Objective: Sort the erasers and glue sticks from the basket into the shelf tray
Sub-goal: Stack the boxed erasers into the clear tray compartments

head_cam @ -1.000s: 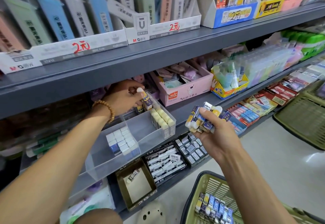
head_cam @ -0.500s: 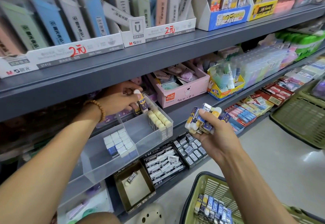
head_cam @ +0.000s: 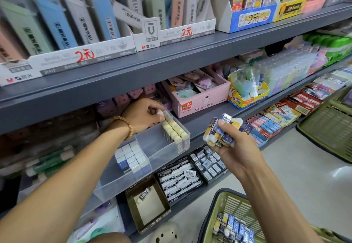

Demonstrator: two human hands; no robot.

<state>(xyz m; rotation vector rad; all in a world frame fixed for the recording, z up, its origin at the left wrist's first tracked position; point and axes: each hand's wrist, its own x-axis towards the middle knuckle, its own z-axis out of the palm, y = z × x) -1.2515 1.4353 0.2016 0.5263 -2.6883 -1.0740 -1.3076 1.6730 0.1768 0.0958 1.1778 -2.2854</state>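
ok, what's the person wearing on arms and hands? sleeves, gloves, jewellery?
Both forearms are bare in view: no sleeves, no gloves. The left hand has a bracelet of round tan wooden beads around its wrist. The right hand and its wrist show no watch, band or ring.

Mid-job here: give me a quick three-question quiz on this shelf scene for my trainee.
1. True or false: the left hand is at the back of the clear tray.
2. What does the right hand hold?
3. The green basket below is: A) empty B) holding erasers.

Key: 1 true; 2 a bundle of erasers; 3 B.
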